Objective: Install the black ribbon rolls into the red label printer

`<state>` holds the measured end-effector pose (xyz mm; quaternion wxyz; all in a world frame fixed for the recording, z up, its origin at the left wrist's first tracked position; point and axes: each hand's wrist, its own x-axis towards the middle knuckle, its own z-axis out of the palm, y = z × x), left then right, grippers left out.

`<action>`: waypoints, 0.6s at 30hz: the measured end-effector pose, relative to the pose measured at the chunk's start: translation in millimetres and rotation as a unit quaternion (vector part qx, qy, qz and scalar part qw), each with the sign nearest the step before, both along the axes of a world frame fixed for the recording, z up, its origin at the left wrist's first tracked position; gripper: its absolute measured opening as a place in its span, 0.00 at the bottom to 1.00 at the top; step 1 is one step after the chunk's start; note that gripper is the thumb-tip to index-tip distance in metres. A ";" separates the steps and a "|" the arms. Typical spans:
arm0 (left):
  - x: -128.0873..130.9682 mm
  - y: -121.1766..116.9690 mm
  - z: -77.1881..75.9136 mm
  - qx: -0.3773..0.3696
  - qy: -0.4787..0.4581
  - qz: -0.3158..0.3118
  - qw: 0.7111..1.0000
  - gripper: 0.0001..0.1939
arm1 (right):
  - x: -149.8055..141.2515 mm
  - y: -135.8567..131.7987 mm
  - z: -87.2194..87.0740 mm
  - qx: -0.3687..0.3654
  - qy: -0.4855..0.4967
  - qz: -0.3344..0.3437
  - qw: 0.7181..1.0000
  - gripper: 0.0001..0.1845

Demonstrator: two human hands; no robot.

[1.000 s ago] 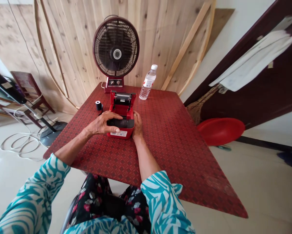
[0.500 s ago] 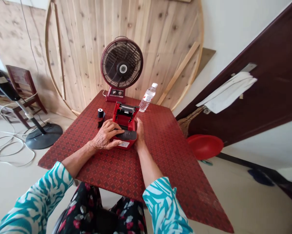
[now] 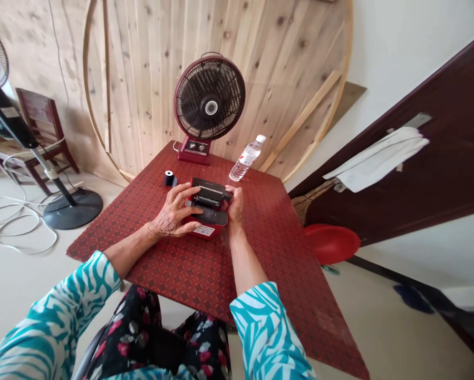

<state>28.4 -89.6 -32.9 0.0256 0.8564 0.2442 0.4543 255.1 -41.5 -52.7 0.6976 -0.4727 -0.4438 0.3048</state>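
Holding court near the middle of the patterned red surface [image 3: 274,253] is the red-and-black device [image 3: 213,217], with both hands on it! Left hand [image 3: 173,214] comes in from the left, fingers spread across the dark top panels, thumb down toward the white label [image 3: 204,230] on the front. Right hand [image 3: 235,207] is up against the right side, fingers close together at the upper corner; whether they pinch anything, I cannot tell. Between the dark panels a dark roller-like bar shows.

Now around the surface: a small black roll [image 3: 168,179] stands just beyond the left hand, near the left edge. Over on the far right side, the clear bottle [image 3: 245,160], white-capped and upright on its base, looks slanted in this view. And at the very back, the dark red table fan [image 3: 210,100] towers over the lot, two knobs on its base!

Out into the room we go: behind the fan leans a big round wooden panel [image 3: 161,79], knots and all. Left flank, a wooden chair [image 3: 37,116] by the wall, a black-based pedestal fan [image 3: 73,208] on the pale floor [image 3: 114,327], and a white cable [image 3: 13,252] looping beside it. Right flank, a white cloth [image 3: 377,161] hangs against the dark red door [image 3: 430,174], and below it sits a red basin [image 3: 334,243], close by the surface's right edge.
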 end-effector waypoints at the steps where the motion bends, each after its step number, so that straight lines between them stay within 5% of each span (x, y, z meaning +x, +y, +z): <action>1: -0.2 0.2 -0.8 -0.002 0.000 0.003 1.000 0.20 | -0.7 -5.5 -1.1 0.003 -0.014 -0.019 1.000 0.30; 4: -0.7 2.1 -3.3 -0.008 -0.009 -0.010 1.000 0.24 | -5.1 -22.4 -2.2 0.007 -0.054 -0.043 0.998 0.30; 10: -1.3 11.2 -6.2 -0.077 0.003 -0.002 0.997 0.53 | -12.0 -35.4 -4.0 0.017 -0.118 -0.057 0.991 0.26; 18: -1.8 22.2 -8.8 -0.060 0.023 -0.009 0.998 0.44 | -12.0 -36.4 -7.3 0.037 -0.108 -0.056 0.992 0.26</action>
